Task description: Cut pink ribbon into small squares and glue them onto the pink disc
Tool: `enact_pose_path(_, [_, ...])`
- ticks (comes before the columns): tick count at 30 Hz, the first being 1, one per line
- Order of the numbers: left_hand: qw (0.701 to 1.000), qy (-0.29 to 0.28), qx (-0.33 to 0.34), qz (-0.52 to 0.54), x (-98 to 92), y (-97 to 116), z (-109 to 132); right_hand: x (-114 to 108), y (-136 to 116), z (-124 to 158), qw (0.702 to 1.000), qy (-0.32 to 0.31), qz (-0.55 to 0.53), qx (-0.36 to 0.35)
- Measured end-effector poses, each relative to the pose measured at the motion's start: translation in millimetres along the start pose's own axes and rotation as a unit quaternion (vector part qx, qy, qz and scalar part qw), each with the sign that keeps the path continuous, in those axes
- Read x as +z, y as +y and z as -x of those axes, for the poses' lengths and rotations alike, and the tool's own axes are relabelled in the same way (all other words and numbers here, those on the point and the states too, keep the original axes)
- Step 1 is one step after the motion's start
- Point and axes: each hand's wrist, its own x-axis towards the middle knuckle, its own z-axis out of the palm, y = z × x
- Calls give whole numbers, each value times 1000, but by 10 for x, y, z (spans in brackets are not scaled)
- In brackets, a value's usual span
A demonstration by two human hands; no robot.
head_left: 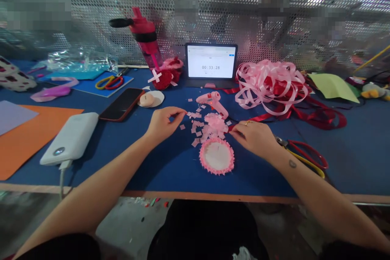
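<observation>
My left hand (164, 122) hovers over the blue table (170, 162), its fingers pinched together at a small pink ribbon piece among several cut pieces (195, 124). My right hand (255, 137) lies low on the table with fingers curled, touching the end of a red ribbon (258, 118) beside a pink ribbon flower (213, 126). Just in front of both hands lies a white disc with a pink ruffled rim (217, 156). A pink glue gun (212, 102) lies behind the flower.
A tablet (211, 61) showing 00:33:28 stands at the back. A tangle of pink and red ribbon (271, 85) lies right of it. Red-handled scissors (306, 156) lie by my right wrist. A phone (121, 104), a white power bank (71, 138), orange paper (27, 138) and a pink bottle (145, 38) are to the left.
</observation>
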Motion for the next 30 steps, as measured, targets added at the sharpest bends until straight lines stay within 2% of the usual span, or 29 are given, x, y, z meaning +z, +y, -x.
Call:
enact_pose_path(2, [1000,-7,15,-4,13,8,9,-27,14,27,1000,-2,4,8])
enact_pose_path(5, [999,-22,36,-2,30,-7,10,-60,55,47,999,-39,0,32])
enact_pose_path(9, [987,-77,143,-19,72,-35,3,-119,149,64,991,-112,-2,73])
enact_pose_path(12, [963,-139,230,-19,128,-16,1,-182,242,100,985,-148,-16,84])
enact_pose_path(17, [926,-231,299,-16,252,116,-59,-250,357,140,976,-191,-41,93])
enact_pose_path(21, [871,-304,384,-42,420,318,-182,-228,377,112,977,-184,-24,108])
enact_pose_path(24, [854,-329,395,-79,538,435,-264,-197,374,94,978,-174,-19,113])
enact_pose_path(26, [846,-347,399,-74,562,428,-285,-182,370,90,980,-165,-17,112])
enact_pose_path(30, [864,-360,349,-55,408,188,-215,-168,359,91,984,-142,-29,101])
